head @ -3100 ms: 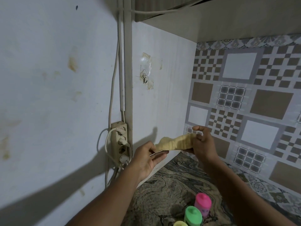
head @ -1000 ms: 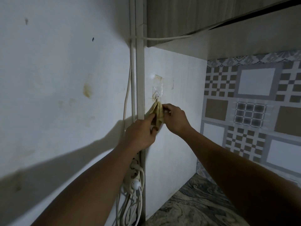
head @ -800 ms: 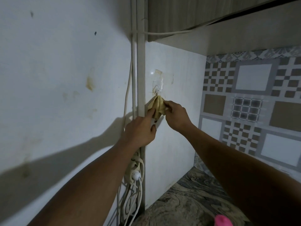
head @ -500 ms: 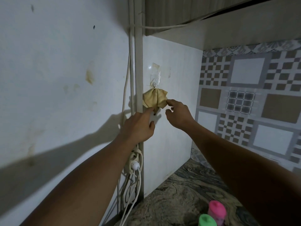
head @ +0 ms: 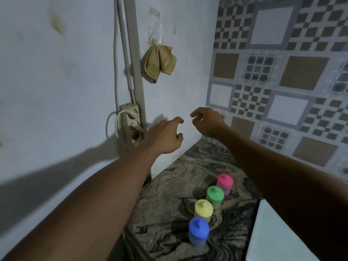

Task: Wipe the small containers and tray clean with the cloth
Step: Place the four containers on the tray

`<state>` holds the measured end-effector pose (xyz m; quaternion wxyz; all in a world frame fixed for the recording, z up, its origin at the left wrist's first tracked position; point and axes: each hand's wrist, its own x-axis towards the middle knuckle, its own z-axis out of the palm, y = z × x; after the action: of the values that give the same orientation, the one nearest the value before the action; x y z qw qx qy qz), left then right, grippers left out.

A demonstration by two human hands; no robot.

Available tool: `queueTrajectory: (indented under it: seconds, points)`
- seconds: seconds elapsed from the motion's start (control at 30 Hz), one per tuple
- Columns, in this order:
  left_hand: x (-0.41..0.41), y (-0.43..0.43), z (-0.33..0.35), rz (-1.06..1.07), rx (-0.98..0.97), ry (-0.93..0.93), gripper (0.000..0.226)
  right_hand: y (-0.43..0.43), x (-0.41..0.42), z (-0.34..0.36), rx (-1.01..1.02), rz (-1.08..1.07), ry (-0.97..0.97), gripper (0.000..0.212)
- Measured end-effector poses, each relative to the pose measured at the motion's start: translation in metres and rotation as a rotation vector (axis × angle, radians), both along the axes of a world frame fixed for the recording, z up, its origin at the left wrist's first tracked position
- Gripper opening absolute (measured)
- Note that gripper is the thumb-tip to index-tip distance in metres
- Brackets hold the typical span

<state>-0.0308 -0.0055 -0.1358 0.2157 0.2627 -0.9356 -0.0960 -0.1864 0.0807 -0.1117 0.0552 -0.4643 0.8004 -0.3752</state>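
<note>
The cloth (head: pixel 159 62) hangs from a wall hook (head: pixel 154 42), so the wiping looks finished. Both grips are empty: left hand (head: pixel 165 137) and right hand (head: pixel 207 121) hang loosely open, well below the cloth. Four small containers (head: pixel 211 206) stand in a row on the table (head: pixel 169 194), below both hands.

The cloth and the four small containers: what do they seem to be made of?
Cloth: soft tan fabric, matte, hanging in limp folds from the hook. Containers: probably plastic, with evenly coloured matte lids in pink, green, yellow and blue; the blur leaves this open.
</note>
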Motion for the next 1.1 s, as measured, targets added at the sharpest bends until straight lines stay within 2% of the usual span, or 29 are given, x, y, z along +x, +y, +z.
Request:
queueTrajectory:
  seconds: [0.1, 0.17, 0.23, 0.3, 0.4, 0.47, 0.57, 0.63, 0.7, 0.87, 1.1]
  points:
    - [-0.007, 0.019, -0.045, -0.091, 0.287, -0.234, 0.061, 0.025, -0.002, -0.051, 0.178, 0.037, 0.012, 0.029]
    - [-0.008, 0.037, -0.075, -0.142, 0.425, -0.472, 0.08, 0.043, -0.003, -0.091, 0.367, 0.103, 0.042, 0.033]
    - [-0.008, 0.054, -0.102, -0.174, 0.461, -0.675, 0.1, 0.06, -0.002, -0.128, 0.565, 0.187, 0.069, 0.044]
    - [-0.009, 0.072, -0.127, -0.224, 0.465, -0.757, 0.109, 0.076, -0.003, -0.159, 0.737, 0.247, 0.178, 0.065]
    - [-0.013, 0.088, -0.166, -0.266, 0.464, -0.868, 0.112, 0.097, 0.0, -0.189, 0.894, 0.276, 0.394, 0.092]
    - [-0.012, 0.098, -0.172, -0.249, 0.42, -0.92, 0.105, 0.105, 0.003, -0.195, 0.914, 0.312, 0.452, 0.097]
    - [-0.012, 0.105, -0.17, -0.178, 0.325, -0.928, 0.084, 0.109, 0.004, -0.203, 0.901, 0.357, 0.46, 0.093]
    - [-0.012, 0.109, -0.166, -0.165, 0.308, -0.958, 0.074, 0.108, 0.005, -0.21, 0.895, 0.368, 0.499, 0.098]
    - [-0.009, 0.111, -0.168, -0.152, 0.325, -0.976, 0.073, 0.106, 0.007, -0.219, 0.87, 0.371, 0.537, 0.1]
    - [-0.004, 0.109, -0.185, -0.171, 0.397, -0.887, 0.076, 0.101, 0.015, -0.223, 0.808, 0.362, 0.553, 0.086]
    - [0.004, 0.081, -0.171, -0.132, 0.421, -0.818, 0.057, 0.1, 0.016, -0.195, 0.775, 0.294, 0.402, 0.089]
